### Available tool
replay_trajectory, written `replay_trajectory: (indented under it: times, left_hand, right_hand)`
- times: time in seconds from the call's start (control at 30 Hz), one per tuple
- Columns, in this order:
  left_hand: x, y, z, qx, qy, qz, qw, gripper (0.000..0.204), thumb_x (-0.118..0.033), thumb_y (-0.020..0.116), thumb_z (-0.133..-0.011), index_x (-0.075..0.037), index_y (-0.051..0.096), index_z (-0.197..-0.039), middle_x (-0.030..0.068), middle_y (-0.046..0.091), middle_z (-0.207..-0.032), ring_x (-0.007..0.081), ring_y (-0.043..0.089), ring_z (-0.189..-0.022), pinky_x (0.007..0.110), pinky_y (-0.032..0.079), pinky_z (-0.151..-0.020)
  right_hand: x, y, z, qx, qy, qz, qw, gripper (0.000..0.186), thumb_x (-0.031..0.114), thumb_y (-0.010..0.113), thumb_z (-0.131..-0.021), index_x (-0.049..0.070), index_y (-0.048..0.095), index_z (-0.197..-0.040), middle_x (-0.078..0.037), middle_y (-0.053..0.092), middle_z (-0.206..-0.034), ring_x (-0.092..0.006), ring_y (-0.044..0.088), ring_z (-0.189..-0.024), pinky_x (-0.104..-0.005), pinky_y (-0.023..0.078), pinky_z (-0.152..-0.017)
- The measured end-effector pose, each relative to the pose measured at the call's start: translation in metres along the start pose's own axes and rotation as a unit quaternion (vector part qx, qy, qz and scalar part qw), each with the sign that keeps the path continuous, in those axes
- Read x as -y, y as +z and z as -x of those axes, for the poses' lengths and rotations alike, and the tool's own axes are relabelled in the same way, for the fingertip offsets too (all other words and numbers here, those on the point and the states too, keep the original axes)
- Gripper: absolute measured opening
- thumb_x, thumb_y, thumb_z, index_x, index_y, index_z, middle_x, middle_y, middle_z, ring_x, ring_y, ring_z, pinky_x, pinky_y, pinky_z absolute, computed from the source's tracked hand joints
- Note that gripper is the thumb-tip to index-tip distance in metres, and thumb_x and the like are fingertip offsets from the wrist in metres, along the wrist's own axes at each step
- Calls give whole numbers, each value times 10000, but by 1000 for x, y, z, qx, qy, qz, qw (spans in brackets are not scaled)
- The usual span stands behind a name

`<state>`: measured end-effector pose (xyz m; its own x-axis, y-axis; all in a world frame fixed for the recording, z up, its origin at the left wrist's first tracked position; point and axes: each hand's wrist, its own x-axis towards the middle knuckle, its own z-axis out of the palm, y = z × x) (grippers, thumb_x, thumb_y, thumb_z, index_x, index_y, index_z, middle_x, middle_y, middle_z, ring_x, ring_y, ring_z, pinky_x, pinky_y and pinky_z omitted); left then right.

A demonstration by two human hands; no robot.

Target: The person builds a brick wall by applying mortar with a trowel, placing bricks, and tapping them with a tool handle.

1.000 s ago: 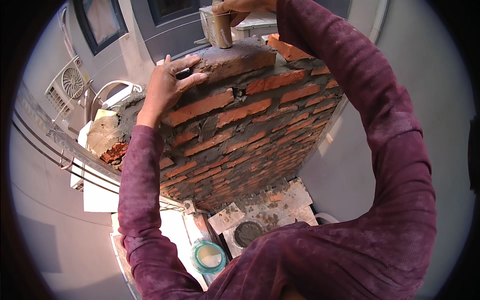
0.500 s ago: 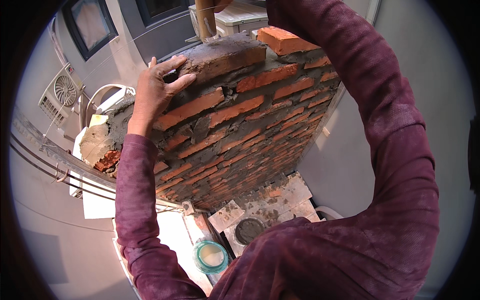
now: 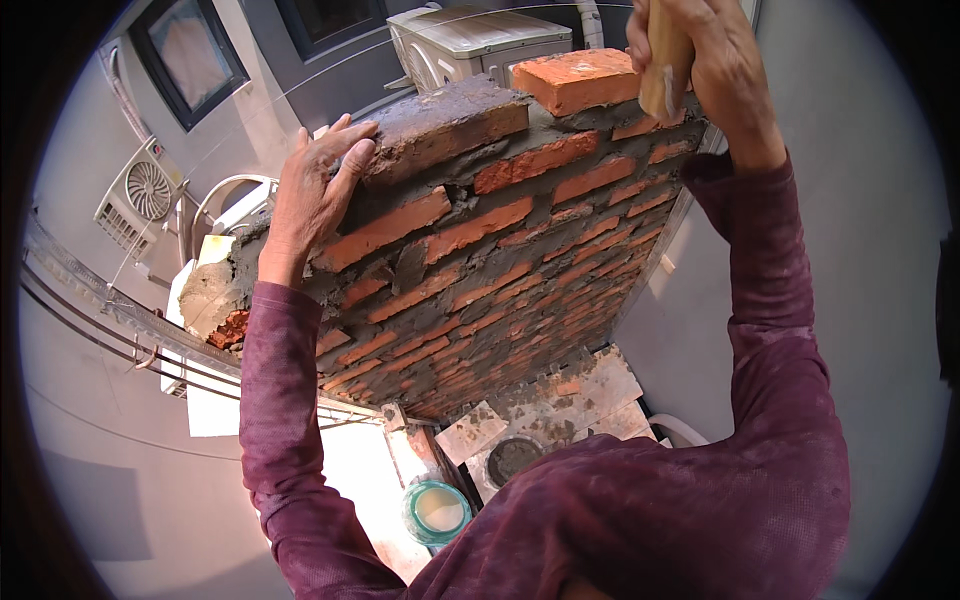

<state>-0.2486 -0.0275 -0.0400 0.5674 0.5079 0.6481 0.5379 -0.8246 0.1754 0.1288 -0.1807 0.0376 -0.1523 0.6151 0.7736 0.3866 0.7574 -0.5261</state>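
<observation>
A brick wall with grey mortar joints (image 3: 520, 210) has a dark, mortar-smeared brick (image 3: 445, 130) on top. My left hand (image 3: 315, 190) rests at that brick's left end, its fingers apart and touching it. A red brick (image 3: 565, 80) lies to the right on the same top course, with a small gap between the two. My right hand (image 3: 725, 75) is raised at the wall's right end, closed round a wooden handle (image 3: 665, 70); any head on that tool is hidden or out of view.
Outdoor air-conditioner units (image 3: 470, 45) stand behind and left of the wall, with pipes and wires along the left. A grey wall (image 3: 870, 300) rises on the right. Below are a mortar container (image 3: 515, 460), a green bucket with pale liquid (image 3: 437, 510) and mortar-spattered tiles (image 3: 590, 390).
My right hand and the wooden handle have moved rightward from above the dark brick to the wall's right end. My left hand stays at the dark brick's left end.
</observation>
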Motion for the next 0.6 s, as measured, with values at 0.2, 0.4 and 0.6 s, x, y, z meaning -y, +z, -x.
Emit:
replay_trajectory:
  times: [0.2, 0.4, 0.6]
  left_hand:
    - [-27, -10, -21, 99, 7, -106, 989, 462, -460, 574, -976, -199, 626, -1355, 100, 595, -1399, 317, 502, -1353, 650, 150, -1183]
    - [-41, 1, -30, 132, -40, -68, 988, 476, -422, 631, -951, -160, 632, -1348, 102, 611, -1381, 315, 543, -1315, 610, 181, -1190]
    - [-43, 3, -27, 117, -68, -43, 990, 486, -387, 663, -937, -151, 621, -1359, 111, 583, -1414, 287, 526, -1338, 588, 178, -1200]
  right_hand:
    - [-79, 89, 145, 122, 31, 290, 949, 298, 322, 575, -1000, 28, 529, -988, -138, 561, -746, -329, 634, -641, -436, 498, -552]
    - [-124, 77, 140, 130, 21, 374, 918, 298, 346, 566, -994, 57, 517, -942, -117, 592, -753, -321, 656, -643, -426, 538, -541]
    - [-176, 5, 170, 83, 68, 326, 939, 263, 276, 563, -984, 15, 580, -1013, -145, 606, -847, -355, 623, -745, -450, 483, -611]
